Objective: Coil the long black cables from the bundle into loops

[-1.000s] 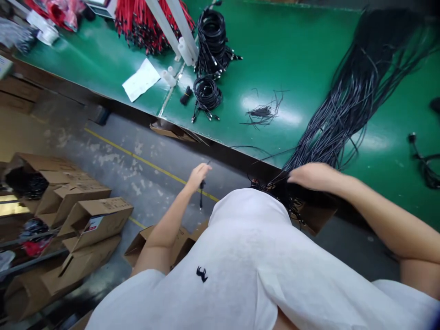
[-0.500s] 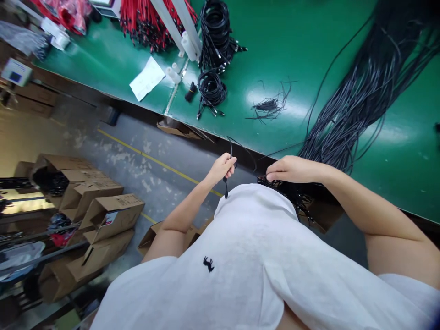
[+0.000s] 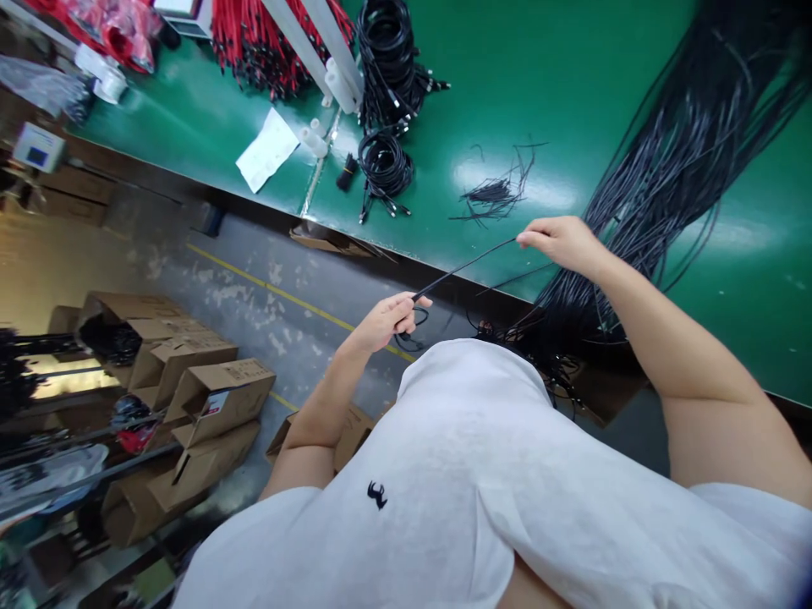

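Observation:
A thin black cable (image 3: 466,264) is stretched between my two hands, over the front edge of the green table. My left hand (image 3: 386,320) is closed on it above the floor, and a small loop of cable hangs by its fingers. My right hand (image 3: 558,243) pinches the cable farther along, over the table. Behind and beside that hand lies a long bundle of black cables (image 3: 666,186), whose near ends hang over the table edge close to my shirt.
Two coils of black cable (image 3: 385,161) lie on the green table (image 3: 545,76), with a heap of short black ties (image 3: 491,193) to their right. Red cables (image 3: 272,51) and a white paper (image 3: 267,150) are at the left. Cardboard boxes (image 3: 216,393) stand on the floor.
My right hand went down to the table edge, then rose up and right, drawing the cable taut. My left hand moved right toward the shirt, then slightly back left, still holding the cable.

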`<state>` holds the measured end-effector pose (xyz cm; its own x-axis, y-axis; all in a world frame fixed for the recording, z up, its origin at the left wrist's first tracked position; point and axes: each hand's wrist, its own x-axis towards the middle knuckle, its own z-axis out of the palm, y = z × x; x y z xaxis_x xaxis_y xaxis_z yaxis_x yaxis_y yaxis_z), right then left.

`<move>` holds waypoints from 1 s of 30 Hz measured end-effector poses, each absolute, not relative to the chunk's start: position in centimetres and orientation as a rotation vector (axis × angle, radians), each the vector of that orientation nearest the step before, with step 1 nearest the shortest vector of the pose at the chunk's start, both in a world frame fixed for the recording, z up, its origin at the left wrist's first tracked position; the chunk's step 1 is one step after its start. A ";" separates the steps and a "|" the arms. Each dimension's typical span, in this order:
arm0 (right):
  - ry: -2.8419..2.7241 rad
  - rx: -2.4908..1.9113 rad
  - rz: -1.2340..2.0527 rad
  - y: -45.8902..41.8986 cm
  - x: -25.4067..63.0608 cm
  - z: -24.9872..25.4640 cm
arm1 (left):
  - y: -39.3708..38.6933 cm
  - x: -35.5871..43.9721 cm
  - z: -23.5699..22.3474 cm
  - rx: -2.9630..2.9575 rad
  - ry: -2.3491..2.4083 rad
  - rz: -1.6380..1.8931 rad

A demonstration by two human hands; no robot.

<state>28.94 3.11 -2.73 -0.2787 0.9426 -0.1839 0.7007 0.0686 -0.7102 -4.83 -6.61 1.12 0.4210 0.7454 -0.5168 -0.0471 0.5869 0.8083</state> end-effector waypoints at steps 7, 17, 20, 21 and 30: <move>-2.284 -1.694 0.976 3.2 34.4 -8.1 | -6.7 -9.7 4.3 0.410 1.151 1.145; -2.960 -1.451 0.538 -4.1 32.3 -3.5 | -5.1 -8.6 2.4 0.528 1.256 1.200; -3.010 -0.585 1.001 -7.9 25.1 0.9 | -5.3 -4.2 0.3 0.777 1.238 0.960; -2.971 -0.452 1.066 -8.3 23.2 2.0 | -5.6 -2.8 -0.1 0.843 1.185 0.860; -2.502 -1.261 1.250 -1.2 28.9 1.2 | -6.5 -2.5 1.5 0.800 0.898 0.656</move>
<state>28.91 -1.23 1.22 -0.6597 0.6994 -0.2749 0.6397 0.3307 -0.6938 -2.48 -6.53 1.50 0.4722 0.7760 -0.4182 -0.1630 0.5431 0.8237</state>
